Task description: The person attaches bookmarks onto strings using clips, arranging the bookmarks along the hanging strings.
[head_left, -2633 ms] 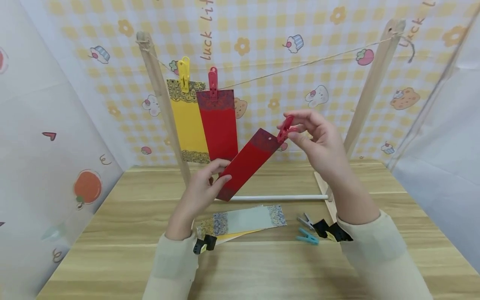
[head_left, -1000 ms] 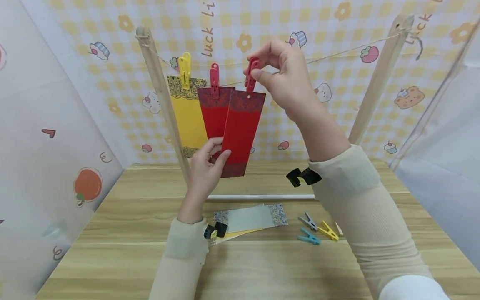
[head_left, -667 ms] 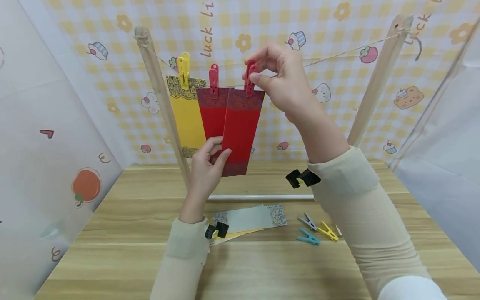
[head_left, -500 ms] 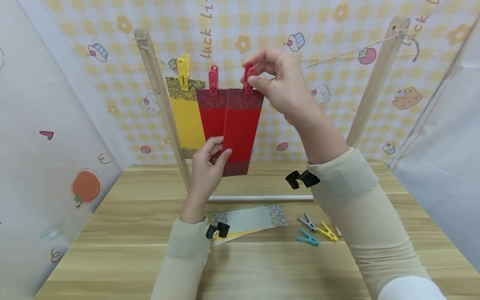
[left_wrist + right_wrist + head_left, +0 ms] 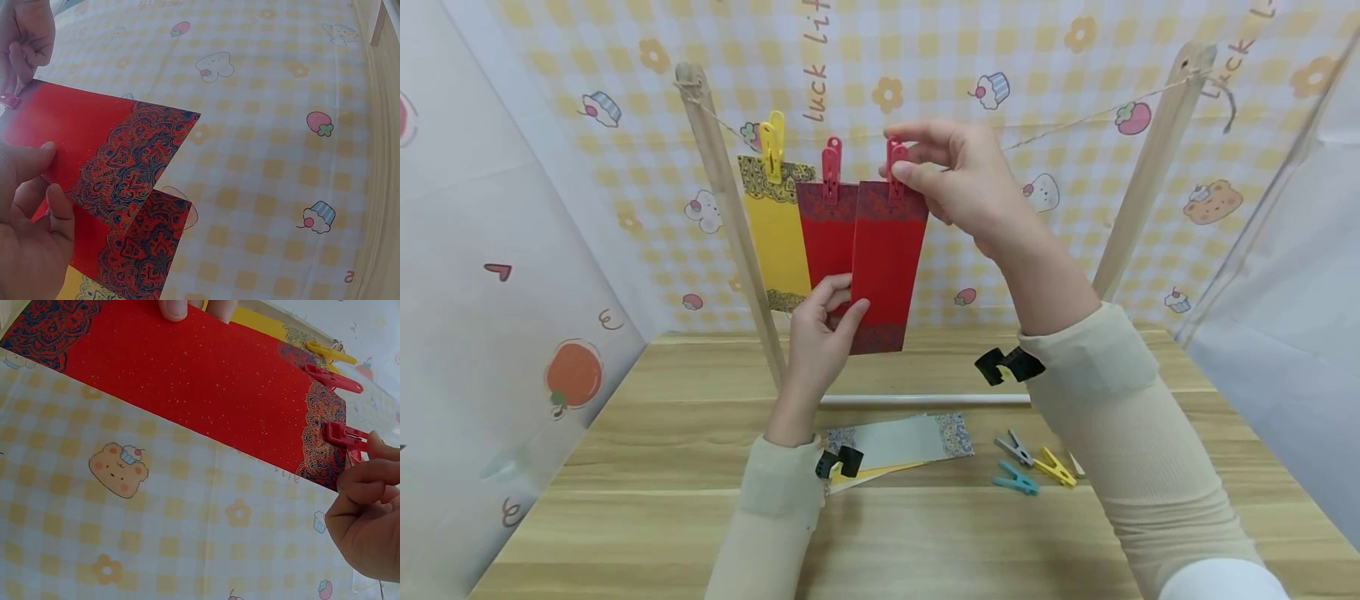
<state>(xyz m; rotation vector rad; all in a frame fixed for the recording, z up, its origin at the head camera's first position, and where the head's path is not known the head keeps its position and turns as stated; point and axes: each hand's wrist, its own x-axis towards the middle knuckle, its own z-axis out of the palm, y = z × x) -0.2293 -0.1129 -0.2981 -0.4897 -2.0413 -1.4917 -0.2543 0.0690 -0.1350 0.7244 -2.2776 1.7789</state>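
Observation:
My left hand (image 5: 820, 342) pinches the left edge of a red card (image 5: 887, 258) with dark patterned ends, holding it upright in front of the string. At the card's top edge, my right hand (image 5: 973, 179) pinches a red clothespin (image 5: 337, 434) between thumb and fingers; its jaws overlap the patterned border. Partly behind this card hangs another red card (image 5: 827, 233) under its own red clothespin (image 5: 831, 171). Left of that, a yellow card (image 5: 775, 242) hangs from a yellow clothespin (image 5: 772, 150).
The string (image 5: 1075, 117) runs between two wooden posts (image 5: 1153, 167), with a white rod (image 5: 925, 400) low between them. On the table lie a small stack of cards (image 5: 898, 440) and, to its right, blue (image 5: 1017, 479), grey (image 5: 1015, 448) and yellow (image 5: 1055, 467) clothespins.
Both hands have brought the red card up and left from above the table to the string. The right hand's clothespin has slid down over the card's top edge, and the string sags slightly lower.

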